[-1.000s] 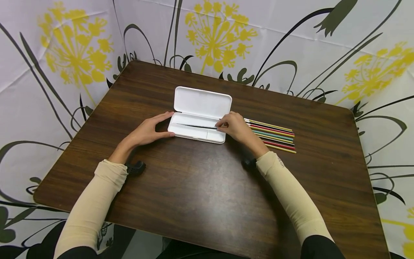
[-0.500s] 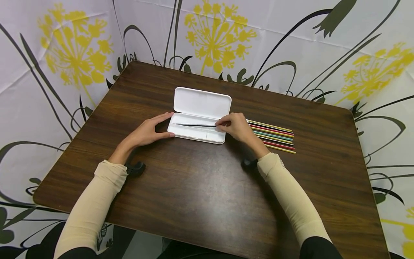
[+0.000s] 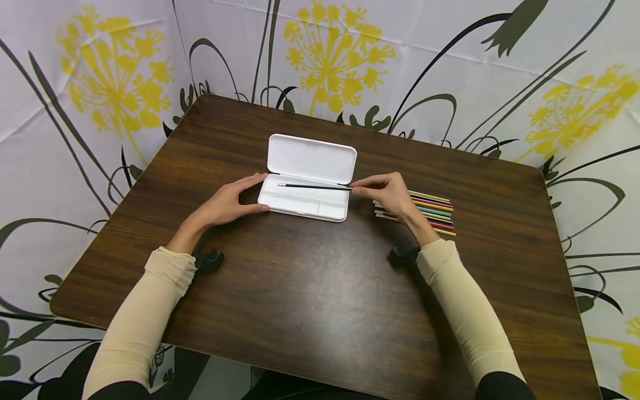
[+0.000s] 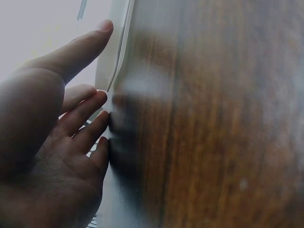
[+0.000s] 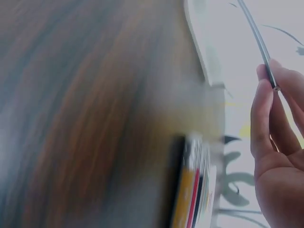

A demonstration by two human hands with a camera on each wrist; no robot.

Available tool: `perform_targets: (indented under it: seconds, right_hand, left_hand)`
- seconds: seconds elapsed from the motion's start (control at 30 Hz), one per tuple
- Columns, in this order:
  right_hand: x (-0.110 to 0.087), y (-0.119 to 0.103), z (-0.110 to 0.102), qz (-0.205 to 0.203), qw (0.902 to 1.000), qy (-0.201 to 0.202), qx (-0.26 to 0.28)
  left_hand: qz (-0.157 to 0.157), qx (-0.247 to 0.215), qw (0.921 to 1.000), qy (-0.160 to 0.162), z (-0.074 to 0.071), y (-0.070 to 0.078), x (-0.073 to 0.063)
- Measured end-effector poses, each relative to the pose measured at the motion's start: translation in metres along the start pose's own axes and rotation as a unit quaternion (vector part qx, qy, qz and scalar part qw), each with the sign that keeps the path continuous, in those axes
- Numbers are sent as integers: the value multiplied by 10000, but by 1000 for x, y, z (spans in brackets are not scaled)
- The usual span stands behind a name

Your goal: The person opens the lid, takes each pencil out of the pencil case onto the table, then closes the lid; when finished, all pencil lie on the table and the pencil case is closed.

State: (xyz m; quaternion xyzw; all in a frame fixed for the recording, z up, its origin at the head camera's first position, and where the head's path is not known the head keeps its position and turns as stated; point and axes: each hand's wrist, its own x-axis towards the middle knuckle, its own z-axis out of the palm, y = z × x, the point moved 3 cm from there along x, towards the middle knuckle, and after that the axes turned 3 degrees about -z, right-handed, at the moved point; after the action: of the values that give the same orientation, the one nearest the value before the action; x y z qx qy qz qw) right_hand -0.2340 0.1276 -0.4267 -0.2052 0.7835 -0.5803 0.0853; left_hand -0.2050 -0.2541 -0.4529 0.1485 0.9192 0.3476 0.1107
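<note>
A white pencil case [image 3: 280,198] lies with its lid raised at the back. My left hand [image 3: 225,204] rests at its left end, thumb by the front corner and straight fingers by the back corner. In the left wrist view that hand [image 4: 61,128] has its fingertips close to the case's side. My right hand [image 3: 390,194] pinches a black pencil [image 3: 315,186] by its right end between thumb and fingers. The pencil is over the case tray, its silver eraser end to the left. In the right wrist view the pencil [image 5: 256,40] slants up from the fingertips.
Several striped and coloured pencils [image 3: 435,209] lie side by side right of the case, partly under my right hand. A brown wooden table [image 3: 300,289] carries everything. Behind it hangs a white cloth [image 3: 425,61] with yellow and dark plant prints.
My right hand has moved right and a little up, taking the black pencil with it off its earlier place in the tray. The left hand and the case stay put.
</note>
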Motion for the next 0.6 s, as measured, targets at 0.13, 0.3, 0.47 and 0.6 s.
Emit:
perform_targets:
  seconds: [0.13, 0.3, 0.47, 0.6]
  right_hand:
    - [-18, -13, -19, 149, 9998, 43, 139]
    - [-45, -11, -48, 460, 9983, 362, 5]
    - [-73, 10, -83, 607, 9962, 625, -88]
    - [-94, 20, -107, 716, 9948, 729, -52]
  left_hand:
    - [6, 16, 10000, -12, 0, 0, 0]
    - [23, -29, 10000, 4, 0, -1, 0]
    - [19, -22, 10000, 26, -2, 1, 1]
    - [8, 7, 10000, 32, -1, 1, 1]
